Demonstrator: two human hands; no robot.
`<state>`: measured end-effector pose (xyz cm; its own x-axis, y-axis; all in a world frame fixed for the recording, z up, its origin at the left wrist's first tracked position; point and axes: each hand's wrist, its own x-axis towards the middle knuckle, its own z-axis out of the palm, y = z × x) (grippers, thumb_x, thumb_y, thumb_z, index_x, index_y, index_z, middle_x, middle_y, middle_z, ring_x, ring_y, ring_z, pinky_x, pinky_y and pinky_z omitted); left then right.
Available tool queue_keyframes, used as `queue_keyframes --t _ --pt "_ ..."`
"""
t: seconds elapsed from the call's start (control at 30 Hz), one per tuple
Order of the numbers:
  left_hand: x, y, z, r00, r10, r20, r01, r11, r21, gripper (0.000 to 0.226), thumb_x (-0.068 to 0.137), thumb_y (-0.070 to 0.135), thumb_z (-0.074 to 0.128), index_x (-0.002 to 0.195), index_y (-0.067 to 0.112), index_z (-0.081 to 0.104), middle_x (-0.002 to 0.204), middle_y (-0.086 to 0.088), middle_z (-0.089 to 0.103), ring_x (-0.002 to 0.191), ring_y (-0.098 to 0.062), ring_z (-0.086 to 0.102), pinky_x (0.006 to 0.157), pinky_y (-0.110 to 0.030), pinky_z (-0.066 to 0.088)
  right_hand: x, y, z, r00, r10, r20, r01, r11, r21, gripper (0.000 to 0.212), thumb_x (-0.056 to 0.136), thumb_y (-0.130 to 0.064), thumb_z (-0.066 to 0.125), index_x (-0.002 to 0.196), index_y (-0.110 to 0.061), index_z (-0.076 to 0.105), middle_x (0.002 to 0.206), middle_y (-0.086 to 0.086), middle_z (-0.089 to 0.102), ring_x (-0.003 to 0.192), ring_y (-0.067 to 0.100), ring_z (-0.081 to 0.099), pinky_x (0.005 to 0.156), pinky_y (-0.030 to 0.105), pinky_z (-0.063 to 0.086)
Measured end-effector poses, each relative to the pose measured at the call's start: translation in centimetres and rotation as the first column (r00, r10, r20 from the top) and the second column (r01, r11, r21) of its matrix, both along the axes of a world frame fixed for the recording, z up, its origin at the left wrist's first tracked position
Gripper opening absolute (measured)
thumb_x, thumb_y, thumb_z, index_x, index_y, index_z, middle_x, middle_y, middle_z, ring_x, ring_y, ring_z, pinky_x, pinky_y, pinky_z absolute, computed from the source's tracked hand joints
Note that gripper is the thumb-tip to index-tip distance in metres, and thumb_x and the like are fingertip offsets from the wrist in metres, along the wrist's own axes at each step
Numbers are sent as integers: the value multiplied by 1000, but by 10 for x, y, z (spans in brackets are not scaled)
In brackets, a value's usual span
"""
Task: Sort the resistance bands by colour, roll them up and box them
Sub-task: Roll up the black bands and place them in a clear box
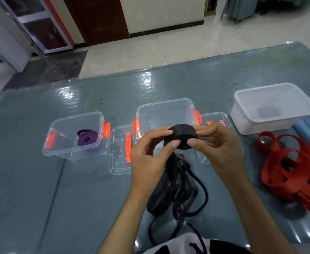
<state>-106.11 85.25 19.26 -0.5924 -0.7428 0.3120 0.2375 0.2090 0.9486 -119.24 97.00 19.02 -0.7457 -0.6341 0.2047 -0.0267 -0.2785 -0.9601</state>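
Only unreadable red labels (pixel 221 123) on lids, behind hand-held black roll (pixel 180 136).

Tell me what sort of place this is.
Probably a room in a home, used as a sorting spot: a table under a glossy teal cover, a pale tiled floor, a dark wooden door, and a glazed cabinet at left.

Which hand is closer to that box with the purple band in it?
Left. The left hand holds the black roll just right of the box with the purple band; the right hand grips the roll's far side, farther away.
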Motion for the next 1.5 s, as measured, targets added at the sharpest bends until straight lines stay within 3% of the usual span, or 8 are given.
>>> queue_keyframes --t 0.2,0.4,0.57,0.83,1.03,1.17,1.3,1.5 --pt "-1 -10 1 999 -42 14 42 999 3 32 86 10 78 117 19 78 120 -8 72 118 -30 68 103 -44 55 5 -6 4 999 -18 38 23 992 -127 24 82 -8 80 103 -10 69 107 16 75 105 38 73 90 54 59" --pt "4 -8 11 998 44 -47 -42 998 38 33 79 4 84 107 17 74 107 1 78 106 -20 74 93 -26 56 8 -9 5 999 29 31 -28 999 -42 23 75 -7 80 85 1 61 106 4 79 104 25 75 85 31 60" --pt "6 -9 2 1000 4 -2 -4 999 41 28 82 12 81 109 17 79 117 -5 75 117 -27 70 101 -40 56 11 -5 6 994 40 98 -32 996 -81 31 80 -7 79 108 -14 69 106 11 76 102 35 75 76 46 64" --pt "1 1 9 998 -3 67 1 999 35 23 88 5 79 109 14 75 106 -2 78 105 -20 75 92 -27 57 8 -7 3 1000 -26 18 27 997 -72 26 76 -7 82 95 -7 64 99 3 78 98 28 76 82 39 62" --pt "1 -12 2 994 -71 77 68 997 43 27 86 8 79 111 19 77 115 -4 76 115 -24 71 98 -30 56 12 -16 -11 997 -47 63 57 986 -159 26 78 -7 82 95 -24 72 104 2 74 108 31 71 94 40 56" --pt "4 -16 0 995 -49 89 47 999 19 27 83 3 83 106 16 78 109 -4 77 109 -25 73 97 -31 57 8 -12 -15 997 24 78 -20 999 -43 23 77 -7 80 85 -2 59 106 9 78 104 30 74 85 37 59" --pt "4 -8 -4 997 -24 79 17 995 97 27 81 4 84 104 17 78 111 0 78 113 -18 73 97 -27 55 8 -8 -10 997 -17 77 19 999 -25 21 77 -10 81 93 -11 68 101 12 77 94 32 76 67 37 63" --pt "10 -17 -6 988 -113 105 103 990 92 44 80 -3 83 120 15 75 114 -7 77 112 -24 73 99 -33 57 3 -4 -12 997 31 69 -29 999 -20 19 80 -10 84 91 -18 71 104 2 76 100 28 76 81 40 63"
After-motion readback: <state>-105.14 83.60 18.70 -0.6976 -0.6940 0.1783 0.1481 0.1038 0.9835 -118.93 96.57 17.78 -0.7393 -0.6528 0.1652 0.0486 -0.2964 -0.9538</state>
